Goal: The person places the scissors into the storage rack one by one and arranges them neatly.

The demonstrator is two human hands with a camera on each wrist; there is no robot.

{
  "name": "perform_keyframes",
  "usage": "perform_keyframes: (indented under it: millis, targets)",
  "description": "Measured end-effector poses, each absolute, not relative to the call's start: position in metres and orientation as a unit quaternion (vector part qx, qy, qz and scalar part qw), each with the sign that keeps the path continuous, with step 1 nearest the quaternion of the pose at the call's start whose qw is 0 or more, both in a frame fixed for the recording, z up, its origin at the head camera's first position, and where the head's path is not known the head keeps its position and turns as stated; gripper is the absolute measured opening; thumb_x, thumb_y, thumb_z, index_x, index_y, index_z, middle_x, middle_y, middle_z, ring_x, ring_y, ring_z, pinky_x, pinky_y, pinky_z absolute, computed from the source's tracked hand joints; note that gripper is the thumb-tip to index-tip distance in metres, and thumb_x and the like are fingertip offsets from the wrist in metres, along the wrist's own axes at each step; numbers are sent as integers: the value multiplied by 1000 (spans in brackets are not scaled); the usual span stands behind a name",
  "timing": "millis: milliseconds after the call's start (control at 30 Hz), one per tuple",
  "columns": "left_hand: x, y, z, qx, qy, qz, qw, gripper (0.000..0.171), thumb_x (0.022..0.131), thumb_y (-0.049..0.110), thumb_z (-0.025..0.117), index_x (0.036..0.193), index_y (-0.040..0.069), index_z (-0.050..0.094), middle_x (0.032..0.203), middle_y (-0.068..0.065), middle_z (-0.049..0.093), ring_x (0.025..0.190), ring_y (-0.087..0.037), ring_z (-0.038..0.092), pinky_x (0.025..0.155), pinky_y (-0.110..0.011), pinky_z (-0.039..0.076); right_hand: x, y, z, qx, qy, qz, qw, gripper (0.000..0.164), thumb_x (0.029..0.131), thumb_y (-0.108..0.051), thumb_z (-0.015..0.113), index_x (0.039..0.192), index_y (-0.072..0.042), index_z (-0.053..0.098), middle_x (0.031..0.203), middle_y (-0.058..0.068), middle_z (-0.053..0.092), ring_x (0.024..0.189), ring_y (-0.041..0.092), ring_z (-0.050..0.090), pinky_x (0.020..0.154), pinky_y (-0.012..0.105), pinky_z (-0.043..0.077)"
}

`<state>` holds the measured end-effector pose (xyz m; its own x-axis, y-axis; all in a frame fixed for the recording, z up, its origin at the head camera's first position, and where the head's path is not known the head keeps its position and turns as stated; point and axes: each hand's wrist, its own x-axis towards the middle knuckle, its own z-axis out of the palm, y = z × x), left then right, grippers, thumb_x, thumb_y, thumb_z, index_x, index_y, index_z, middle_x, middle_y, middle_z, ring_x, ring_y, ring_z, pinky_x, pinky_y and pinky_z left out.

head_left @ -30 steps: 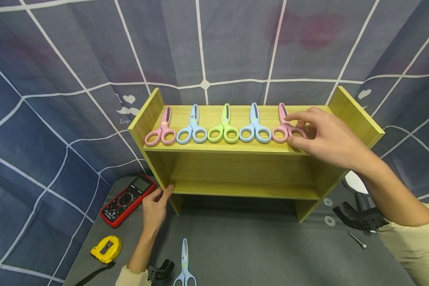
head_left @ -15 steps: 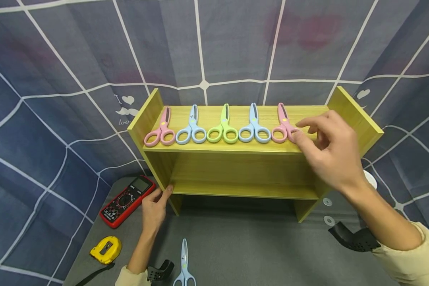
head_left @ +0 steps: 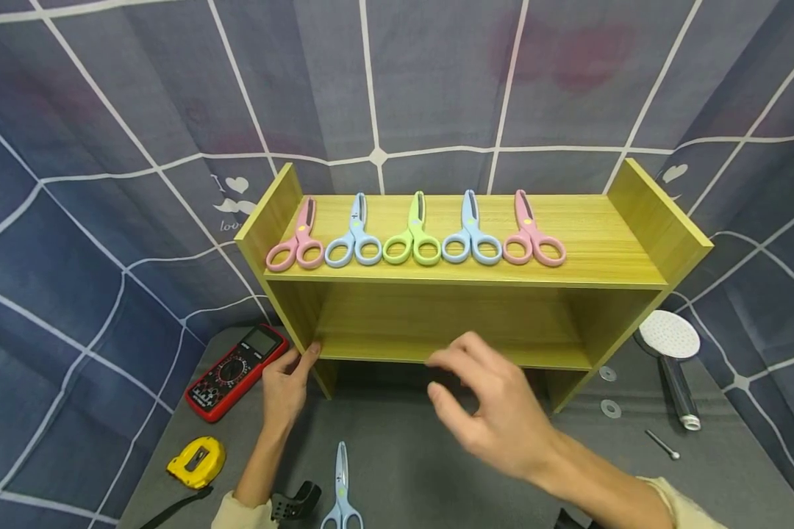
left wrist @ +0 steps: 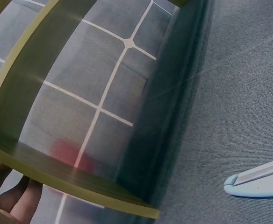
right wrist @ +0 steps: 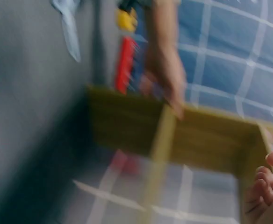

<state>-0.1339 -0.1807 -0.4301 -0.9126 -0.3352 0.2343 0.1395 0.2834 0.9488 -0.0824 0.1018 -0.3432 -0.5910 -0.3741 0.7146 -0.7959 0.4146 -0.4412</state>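
Observation:
My left hand (head_left: 286,389) holds the lower left side of a yellow wooden two-tier shelf (head_left: 437,323), its thumb on the front edge. In the left wrist view, fingers (left wrist: 22,200) lie along the outer side of the panel. My right hand (head_left: 496,411) is in the air before the lower tier, fingers loosely bent, with nothing in it. On the top tier several scissors lie in a row, tips to the back: pink scissors (head_left: 528,226) at the right end, others blue, green and pink. Blue scissors (head_left: 341,492) lie on the grey table near the front.
Left of the shelf lie a red multimeter (head_left: 234,371) and a yellow tape measure (head_left: 198,461). To the right are a shower head (head_left: 670,335), two washers (head_left: 610,408) and a screw (head_left: 662,444). A checked curtain (head_left: 437,73) hangs behind the shelf.
My right hand has let go of the pink scissors at the row's right end and moved down and left, off the top tier. My left hand stays on the shelf's side.

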Motion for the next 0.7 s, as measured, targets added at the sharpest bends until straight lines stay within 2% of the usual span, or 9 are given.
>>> perform_keyframes:
  millis: [133, 333, 400, 567, 700]
  targets:
    - [-136, -178, -430, 60, -776, -595, 200, 25, 92, 11, 70, 109, -7, 72, 102, -21, 71, 83, 1, 61, 74, -14, 47, -67, 79, -397, 377, -830, 367, 182, 29, 84, -11, 70, 113, -12, 66, 97, -8, 54, 79, 5, 51, 67, 18, 45]
    - [-137, -177, -427, 58, -777, -591, 208, 24, 92, 9, 70, 108, -8, 72, 98, -22, 71, 79, 1, 61, 71, -14, 48, -51, 60, -467, 417, -849, 325, -5, 38, 88, -18, 71, 124, -11, 62, 100, -6, 51, 78, -1, 44, 62, 14, 40]
    - [-137, -177, -427, 56, -778, -590, 207, 25, 92, 9, 70, 110, -8, 72, 99, -22, 71, 79, 2, 61, 71, -14, 48, -51, 56, -485, 413, -854, 312, -49, 40, 89, -23, 71, 126, -12, 62, 100, -8, 50, 77, -3, 43, 62, 14, 40]
    - [-137, -181, -428, 63, -775, -596, 199, 25, 91, 9, 71, 111, -7, 71, 100, -21, 71, 79, 3, 61, 73, -13, 48, -43, 44, -527, 425, -851, 293, -101, 47, 93, -41, 68, 133, -17, 59, 99, -10, 49, 76, -6, 40, 59, 12, 38]
    - [-136, -182, -427, 69, -783, -587, 194, 26, 92, 10, 71, 111, -7, 72, 99, -21, 71, 78, 3, 61, 73, -13, 47, -28, 26, -556, 432, -850, 295, -62, 45, 97, -52, 57, 133, -24, 58, 93, -12, 42, 67, -8, 31, 49, 8, 31]
